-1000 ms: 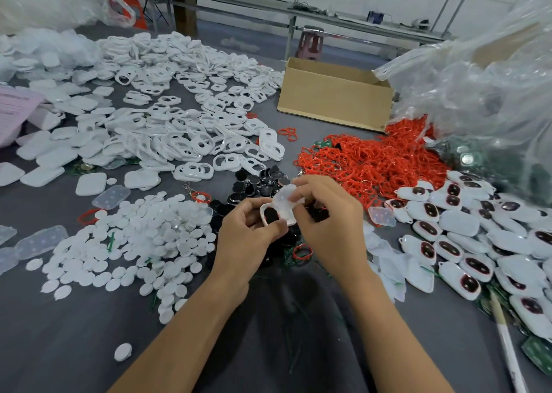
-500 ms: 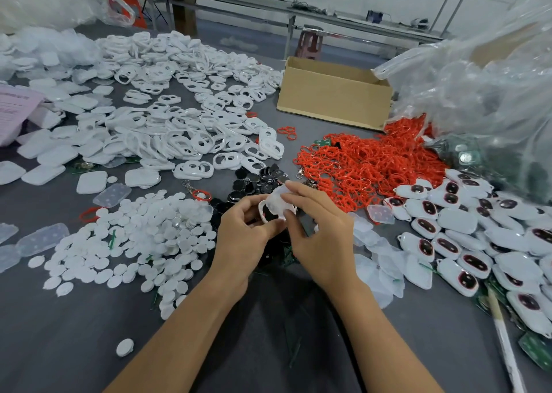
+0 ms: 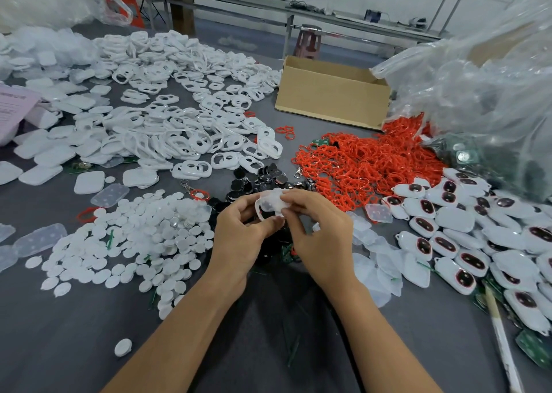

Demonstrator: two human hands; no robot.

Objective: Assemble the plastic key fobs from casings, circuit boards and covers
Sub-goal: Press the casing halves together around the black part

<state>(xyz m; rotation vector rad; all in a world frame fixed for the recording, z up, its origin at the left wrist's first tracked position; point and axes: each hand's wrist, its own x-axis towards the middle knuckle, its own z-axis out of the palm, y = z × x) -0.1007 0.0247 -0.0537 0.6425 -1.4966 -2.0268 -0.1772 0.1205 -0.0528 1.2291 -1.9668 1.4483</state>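
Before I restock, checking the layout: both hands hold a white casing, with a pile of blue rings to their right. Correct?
The head view shows the rings red, not blue; left hand and right hand do hold the white casing.

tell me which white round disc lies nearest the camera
The lone disc at lower left, on bare grey table, well apart from the heap of discs above it.

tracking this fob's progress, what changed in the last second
Little: the right hand slid slightly left, its fingertips working along the translucent cover atop the white casing. The left hand kept its grip on the casing. The parts piles on the table stayed put.
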